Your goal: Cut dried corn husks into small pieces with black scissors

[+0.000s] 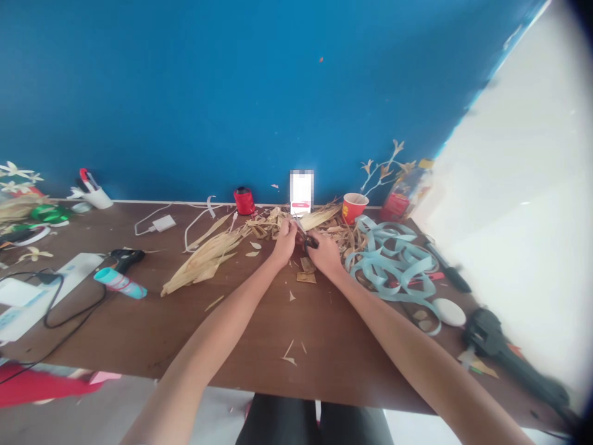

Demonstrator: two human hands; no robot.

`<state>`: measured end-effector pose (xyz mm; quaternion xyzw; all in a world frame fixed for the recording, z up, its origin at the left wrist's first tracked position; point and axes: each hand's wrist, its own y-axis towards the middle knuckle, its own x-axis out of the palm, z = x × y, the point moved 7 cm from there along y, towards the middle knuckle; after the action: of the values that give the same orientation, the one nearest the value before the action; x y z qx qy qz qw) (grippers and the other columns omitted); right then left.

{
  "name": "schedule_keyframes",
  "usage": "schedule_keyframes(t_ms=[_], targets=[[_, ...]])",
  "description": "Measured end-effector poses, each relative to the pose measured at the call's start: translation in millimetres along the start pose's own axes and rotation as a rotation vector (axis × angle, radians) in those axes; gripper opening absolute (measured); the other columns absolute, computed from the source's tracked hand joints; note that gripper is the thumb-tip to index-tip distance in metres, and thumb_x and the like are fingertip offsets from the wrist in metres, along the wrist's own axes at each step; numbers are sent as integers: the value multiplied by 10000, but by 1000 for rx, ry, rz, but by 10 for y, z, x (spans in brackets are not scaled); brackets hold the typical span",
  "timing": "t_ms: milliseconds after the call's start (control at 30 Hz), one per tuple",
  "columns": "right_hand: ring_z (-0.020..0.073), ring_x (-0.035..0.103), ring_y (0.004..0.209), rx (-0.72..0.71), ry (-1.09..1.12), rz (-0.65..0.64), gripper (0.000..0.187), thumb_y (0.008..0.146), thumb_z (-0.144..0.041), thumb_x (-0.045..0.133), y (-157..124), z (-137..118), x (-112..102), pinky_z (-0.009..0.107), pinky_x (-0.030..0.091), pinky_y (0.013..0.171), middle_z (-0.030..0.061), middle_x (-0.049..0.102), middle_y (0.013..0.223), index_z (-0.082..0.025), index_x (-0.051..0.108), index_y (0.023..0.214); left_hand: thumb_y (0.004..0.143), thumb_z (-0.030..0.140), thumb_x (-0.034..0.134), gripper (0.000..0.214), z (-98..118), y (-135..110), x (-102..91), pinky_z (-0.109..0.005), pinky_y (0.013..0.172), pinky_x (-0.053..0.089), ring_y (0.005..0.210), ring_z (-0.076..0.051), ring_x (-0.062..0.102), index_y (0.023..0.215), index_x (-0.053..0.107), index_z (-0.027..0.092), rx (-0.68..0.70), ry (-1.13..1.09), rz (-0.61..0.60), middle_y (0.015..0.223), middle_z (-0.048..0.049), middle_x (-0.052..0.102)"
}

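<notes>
Dark-handled scissors [309,241] are in my right hand [326,252], its fingers closed round the handles. The blades point up and left toward my left hand [285,240], which is pinched closed at their tip. What the left fingers hold is too small and blurred to make out. Behind both hands lies a heap of dried husk scraps [271,222], with a broad pale husk strip [322,216] on top. A bundle of long dried corn husks [204,262] spreads to the left. Small brown husk pieces [306,277] lie just below my right hand.
A lit phone [301,188] stands against the blue wall, between a red spool [244,201] and a red paper cup [354,207]. Tangled light-blue ribbon [393,262] lies at right, near a dark tool [509,358]. At left are a glue gun [124,258] and a power strip [55,290].
</notes>
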<state>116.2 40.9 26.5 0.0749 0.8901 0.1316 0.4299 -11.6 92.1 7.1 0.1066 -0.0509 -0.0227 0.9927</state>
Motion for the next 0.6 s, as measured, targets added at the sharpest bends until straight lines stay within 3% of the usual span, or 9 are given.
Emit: schedule_keyframes(t_ms=[600], targets=[[231,661,949,7,-17,-11,379,756,-199,551,6,-27,-14,276,457,770,16,742,962,-306,703,1086,882,567,501,379,13,6,-20,-225,524,396,550,-96,506,835,440,196,-17,-25,27,681,14,539]])
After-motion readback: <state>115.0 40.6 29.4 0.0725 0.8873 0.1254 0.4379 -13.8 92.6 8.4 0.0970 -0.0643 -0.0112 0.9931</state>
